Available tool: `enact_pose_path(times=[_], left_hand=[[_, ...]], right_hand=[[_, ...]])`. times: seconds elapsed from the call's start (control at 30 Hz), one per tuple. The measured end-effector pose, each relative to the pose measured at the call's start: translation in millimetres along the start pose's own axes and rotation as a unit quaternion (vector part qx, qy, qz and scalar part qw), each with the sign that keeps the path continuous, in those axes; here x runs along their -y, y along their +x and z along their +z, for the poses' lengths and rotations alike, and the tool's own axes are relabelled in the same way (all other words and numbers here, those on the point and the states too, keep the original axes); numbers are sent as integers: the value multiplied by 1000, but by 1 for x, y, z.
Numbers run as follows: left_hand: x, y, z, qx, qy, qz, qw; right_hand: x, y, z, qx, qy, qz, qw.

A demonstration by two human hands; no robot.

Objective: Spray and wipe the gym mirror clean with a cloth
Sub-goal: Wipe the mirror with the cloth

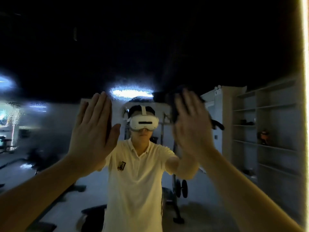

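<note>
Filling nearly the whole frame, the gym mirror (150, 39) stands upright straight ahead. Its lit edge runs down the far right of the frame, and the glass reflects a dim room with shelves and weights.

Both forearms rise from the bottom corners toward the middle of the frame. The left hand (93, 131) is left of centre with its fingers straight and together, palm toward the glass and gripping nothing. Its reflection sits right beside it, so it looks to be at or very near the surface (I cannot tell whether it presses).

The right hand (192, 124) is right of centre and blurred. Its fingers are spread and straight, flattening the cloth (163, 96) against the mirror rather than curling round it.

The dark cloth lies between that palm and the glass. It shows past the fingertips at upper left and trails out at the lower right of the hand, so its long axis slants from upper left to lower right.

A speckled haze (132, 92) around the reflected ceiling light sits just up and left of the cloth, between the two hands. Judging by that, the right hand is the one placed to sweep leftward over it. No spray bottle is in view.
</note>
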State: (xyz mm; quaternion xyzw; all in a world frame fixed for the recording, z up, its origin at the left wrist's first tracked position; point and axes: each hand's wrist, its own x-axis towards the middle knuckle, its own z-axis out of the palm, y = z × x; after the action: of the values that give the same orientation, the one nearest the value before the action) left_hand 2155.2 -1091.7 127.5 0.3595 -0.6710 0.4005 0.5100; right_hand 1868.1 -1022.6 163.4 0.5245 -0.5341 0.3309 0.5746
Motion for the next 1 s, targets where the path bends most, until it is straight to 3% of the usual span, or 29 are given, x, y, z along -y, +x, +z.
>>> enact_pose_path(times=[0.1, 0.23, 0.33, 0.47, 0.67, 0.77, 1.0], left_hand=[[1, 0, 8, -7, -1, 0, 1000], [5, 2, 14, -24, -12, 11, 1000], [11, 3, 18, -36, -23, 20, 999], [22, 3, 12, -43, -54, 45, 997], [47, -17, -5, -101, -71, 3, 992], [41, -30, -5, -102, -56, -4, 993], [10, -27, 16, -20, -16, 13, 1000]], right_hand=[[-58, 0, -9, 14, -6, 148, 989], [-20, 22, -13, -13, 14, 162, 987], [44, 47, -9, -29, 35, 115, 992], [125, 79, -9, 29, 35, 44, 998], [196, 57, 0, 21, 89, -129, 987], [166, 44, -1, 22, 85, -163, 983], [30, 5, 4, 15, 19, 11, 1000]])
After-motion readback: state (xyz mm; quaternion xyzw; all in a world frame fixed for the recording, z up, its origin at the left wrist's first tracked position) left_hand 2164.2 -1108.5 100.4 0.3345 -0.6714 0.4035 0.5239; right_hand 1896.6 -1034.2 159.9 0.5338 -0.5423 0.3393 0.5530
